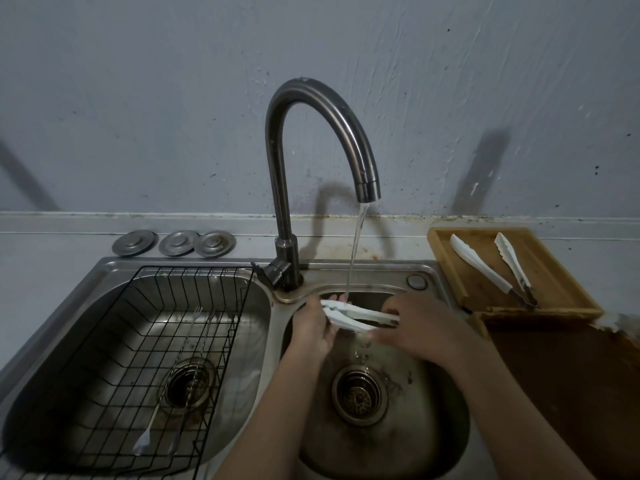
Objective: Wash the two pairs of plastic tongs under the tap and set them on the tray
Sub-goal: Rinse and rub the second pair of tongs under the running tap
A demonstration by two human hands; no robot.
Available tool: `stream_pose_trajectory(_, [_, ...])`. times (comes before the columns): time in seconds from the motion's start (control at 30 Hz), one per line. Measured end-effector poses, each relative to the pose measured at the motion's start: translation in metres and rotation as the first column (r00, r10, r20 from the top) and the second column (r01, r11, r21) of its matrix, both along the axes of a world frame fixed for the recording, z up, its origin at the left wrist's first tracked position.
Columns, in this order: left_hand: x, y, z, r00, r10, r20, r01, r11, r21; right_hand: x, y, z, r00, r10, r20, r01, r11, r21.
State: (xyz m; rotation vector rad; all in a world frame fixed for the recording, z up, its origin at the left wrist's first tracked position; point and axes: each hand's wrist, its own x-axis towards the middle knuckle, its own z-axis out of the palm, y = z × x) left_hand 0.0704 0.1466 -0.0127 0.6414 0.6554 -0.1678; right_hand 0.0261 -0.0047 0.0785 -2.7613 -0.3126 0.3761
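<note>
A pair of white plastic tongs (358, 315) lies crosswise under the running water from the tap (287, 188), above the right sink basin (433, 410). My left hand (313, 327) cups the tongs' wide tips from below, at the stream. My right hand (420, 327) grips the handle end, its fingers curled over it. A second pair of white tongs (485, 268) lies spread open on the wooden tray (561, 292) at the right of the sink.
The left basin holds a black wire rack (114, 375) with a fork and thin metal skewers (180, 375) in it. Three round metal lids (176, 242) sit on the ledge behind. A dark wooden board (571, 393) lies in front of the tray.
</note>
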Motion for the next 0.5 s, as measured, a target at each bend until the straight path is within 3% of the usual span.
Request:
stream_pose_trajectory(0.13, [-0.009, -0.006, -0.013, 0.98, 0.083, -0.179, -0.127, 0.959, -0.252, 0.004, -0.001, 0.029, 0.989, 0.054, 0.141, -0.088, 0.963, 0.253])
stream_pose_trajectory(0.2, [-0.016, -0.012, -0.015, 0.968, 0.073, -0.241, -0.156, 0.925, -0.348, 0.012, 0.01, 0.03, 0.958, 0.036, 0.284, -0.153, 0.903, 0.402])
stream_pose_trajectory(0.3, [-0.025, -0.021, -0.014, 0.954, 0.061, -0.292, -0.192, 0.875, -0.444, 0.023, 0.028, 0.019, 0.934, -0.045, 0.353, -0.179, 0.798, 0.575])
stream_pose_trajectory(0.5, [-0.029, -0.02, -0.005, 0.955, -0.006, -0.297, -0.159, 0.835, -0.526, 0.033, 0.042, 0.01, 0.766, -0.01, 0.643, -0.392, 0.786, 0.478])
